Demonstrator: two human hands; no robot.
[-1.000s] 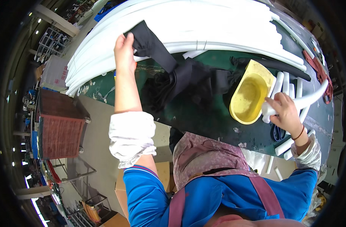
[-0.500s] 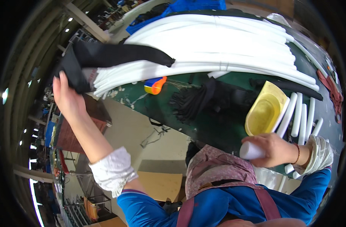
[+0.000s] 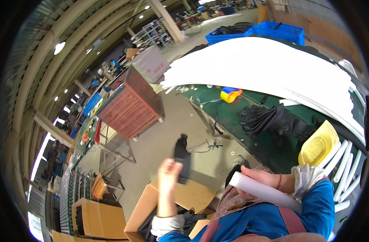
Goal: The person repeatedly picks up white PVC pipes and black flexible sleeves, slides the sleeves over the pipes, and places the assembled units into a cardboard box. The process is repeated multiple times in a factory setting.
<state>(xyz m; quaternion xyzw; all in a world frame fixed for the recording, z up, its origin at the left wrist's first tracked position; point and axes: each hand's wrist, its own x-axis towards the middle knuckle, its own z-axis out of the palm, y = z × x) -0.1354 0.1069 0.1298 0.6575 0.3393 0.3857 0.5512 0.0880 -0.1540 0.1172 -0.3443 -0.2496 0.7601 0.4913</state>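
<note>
My left hand point(image 3: 169, 172) is closed on a black fabric sleeve point(image 3: 183, 157), blurred a little, which stands up from the fingers and hangs past them. Beneath that hand sits an open cardboard box point(image 3: 141, 207) with black pieces inside. At my waist, my right hand point(image 3: 259, 177) grips a thick white foam tube point(image 3: 269, 192) that slants down toward my right forearm. The nearest things on the table by this hand are a yellow scoop-shaped tray point(image 3: 318, 144) and several short white tubes point(image 3: 342, 165).
The green table point(image 3: 208, 105) carries a large bundle of long white tubes point(image 3: 265, 68), a heap of black fabric sleeves point(image 3: 273, 121) and an orange-and-blue tape roll point(image 3: 231, 94). Blue crates point(image 3: 279, 33) stand behind. A red-brown cabinet point(image 3: 130, 109) is at left, another box point(image 3: 99, 218) lower left.
My left hand has come down from beside the long tubes to above the cardboard box, bringing the black sleeve. My right hand still grips the white tube, now showing more of its length. The view has shifted left.
</note>
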